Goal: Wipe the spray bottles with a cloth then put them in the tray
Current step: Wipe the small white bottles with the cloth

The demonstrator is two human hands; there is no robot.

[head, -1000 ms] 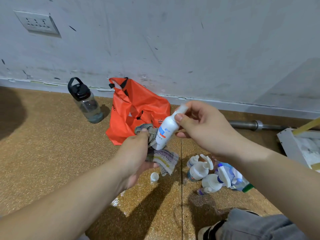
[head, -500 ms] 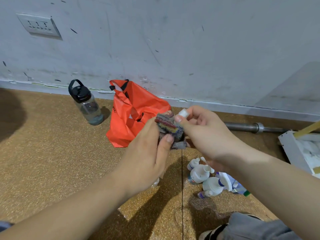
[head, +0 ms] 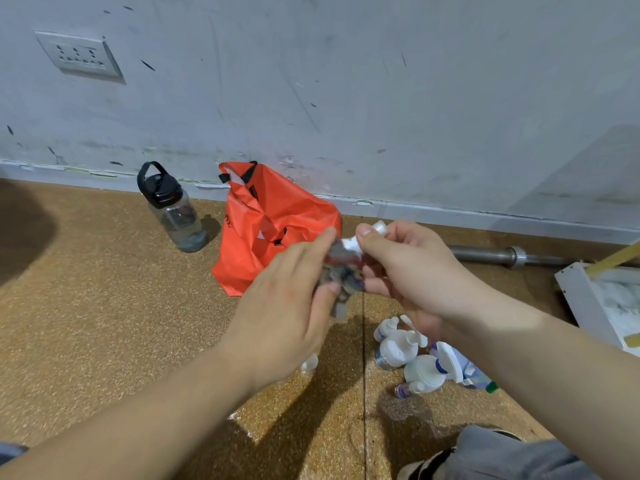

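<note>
A second ago the cloth (head: 341,271) hung loose under the left hand (head: 287,306) and the white body of the spray bottle (head: 350,242) was bare. Now the cloth is bunched round that body, and only the bottle's neck and cap show above it. The left grip is curled round the cloth and presses it against the bottle. The right hand (head: 412,268) pinches the bottle near its top between thumb and fingers, held up in mid-air over the floor (head: 104,306). The wiping of this bottle looks well under way, but it has not gone to the tray (head: 581,299), which lies well apart at the right edge.

A cluster of other spray bottles (head: 398,348) lies on the speckled brown floor below the right forearm, so most of the task seems left to do. A small clear cap (head: 310,363) sits just beside the left wrist. Farther off, an orange bag (head: 273,223) slumps by the scuffed grey wall (head: 381,98), with a dark-lidded water bottle (head: 173,209) to its left. A steel bar (head: 502,254) lies along the skirting on the right, and a wall socket (head: 79,57) sits high on the left
</note>
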